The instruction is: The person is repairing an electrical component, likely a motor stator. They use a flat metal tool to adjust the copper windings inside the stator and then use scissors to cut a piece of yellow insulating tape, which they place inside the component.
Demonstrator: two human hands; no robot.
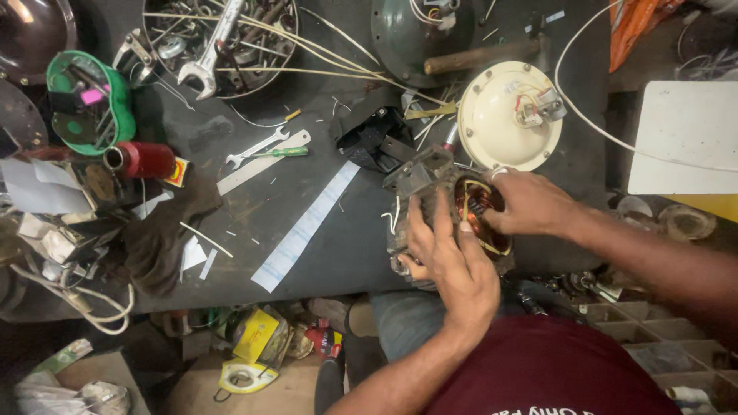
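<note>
A grimy electric motor stator [419, 180] with copper windings [473, 201] lies on the dark workbench [338, 253] near its front edge. My left hand [453, 265] lies over the stator's near side, fingers spread on the metal body. My right hand [530, 204] grips the stator's right side, fingertips at the copper coil. A cream round motor cover [503, 115] with wires sits just behind the stator.
A bowl of tools with a large spanner [211, 50] stands at the back left. A green container [88, 100], a red spool [146, 160], a small spanner [257, 146], a green screwdriver [288, 152], a paper strip [304, 227], a dark rag [165, 230] and a white board [684, 138] surround the work.
</note>
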